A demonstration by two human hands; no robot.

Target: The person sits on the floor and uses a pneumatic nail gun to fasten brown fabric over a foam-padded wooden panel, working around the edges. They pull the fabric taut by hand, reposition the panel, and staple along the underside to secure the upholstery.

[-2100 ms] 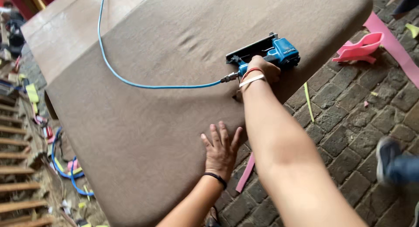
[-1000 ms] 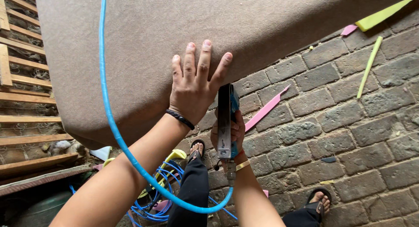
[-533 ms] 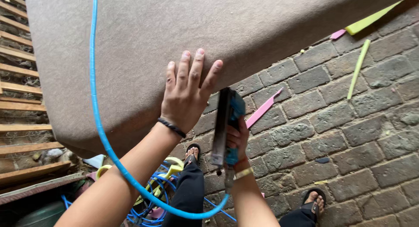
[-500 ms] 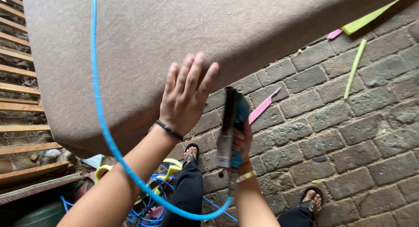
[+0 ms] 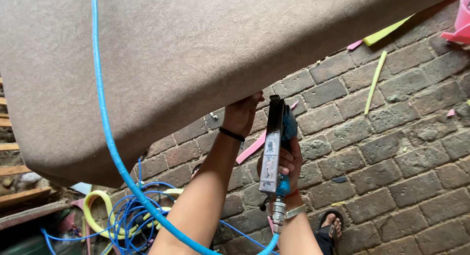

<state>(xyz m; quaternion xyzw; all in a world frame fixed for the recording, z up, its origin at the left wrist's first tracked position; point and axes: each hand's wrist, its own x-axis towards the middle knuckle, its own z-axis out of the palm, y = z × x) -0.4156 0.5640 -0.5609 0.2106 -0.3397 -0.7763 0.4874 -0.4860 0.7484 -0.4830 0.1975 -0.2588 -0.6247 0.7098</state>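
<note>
Your right hand [image 5: 290, 163] wrapped round blue pneumatic staple gun [image 5: 275, 146], nose up at near edge of brown fabric-covered panel [image 5: 196, 54]. Gun likely hefty, rigid; grip handle. Left hand [image 5: 242, 113] pinching fabric edge; soft, stretchy. Blue coiled air hose [image 5: 105, 122] will probably tug.

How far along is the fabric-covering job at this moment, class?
Done: brown fabric already lies smooth over the panel's top. In hand: the left hand grips the fabric at the near edge, while the right hand holds the staple gun pointing at it. Left: no staples are visible along that edge.
</note>
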